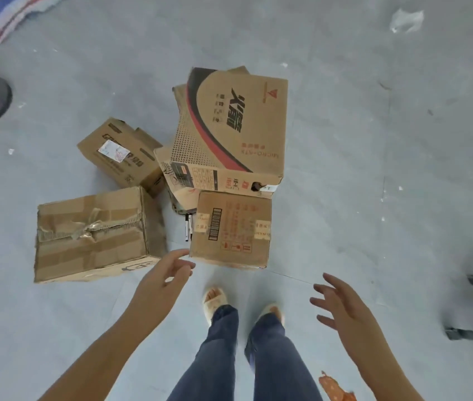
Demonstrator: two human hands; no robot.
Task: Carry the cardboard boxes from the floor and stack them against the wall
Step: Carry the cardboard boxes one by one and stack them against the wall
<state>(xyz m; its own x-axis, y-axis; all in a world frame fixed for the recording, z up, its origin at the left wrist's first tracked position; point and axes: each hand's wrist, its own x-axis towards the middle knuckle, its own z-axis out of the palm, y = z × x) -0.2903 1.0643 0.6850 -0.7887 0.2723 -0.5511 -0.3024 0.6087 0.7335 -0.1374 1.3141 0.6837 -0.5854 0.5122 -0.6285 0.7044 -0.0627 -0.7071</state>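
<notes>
Both hands empty, fingers loose and spread. Left hand (165,273) has fingertips at the near-left corner of the small barcode box (231,230); contact unclear, probably just short of it. Right hand (342,308) hangs off to the right of that box, apart from it. Beyond the small box, touching it: big printed box (229,131). Left of the left hand: taped box (93,235); past that, labelled box (119,154). All four sit on the grey floor (374,140). Feet directly below, between the hands.
</notes>
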